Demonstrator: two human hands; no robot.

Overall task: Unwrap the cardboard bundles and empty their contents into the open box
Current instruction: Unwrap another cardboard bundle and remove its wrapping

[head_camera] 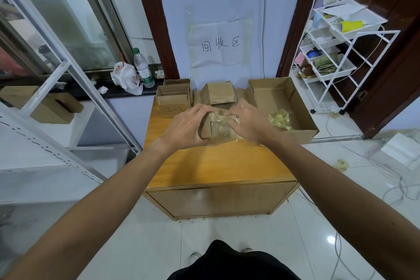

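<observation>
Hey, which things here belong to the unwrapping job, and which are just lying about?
Job: cardboard bundle, gripped by left hand and right hand; second bundle behind it; open box holding yellowish pieces.
Lying about: water bottle, white plastic bag, white rack.

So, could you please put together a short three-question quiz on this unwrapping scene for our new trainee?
1. True or false: the open box on the table is empty.
2. Which holds the cardboard bundle? A: the left hand only. B: the right hand only. C: both hands.
3. Fill in: the small box at the table's back left is marked ___.
Key: 1 false, it holds yellow-green scraps; 2 C; 3 "2-2".
</observation>
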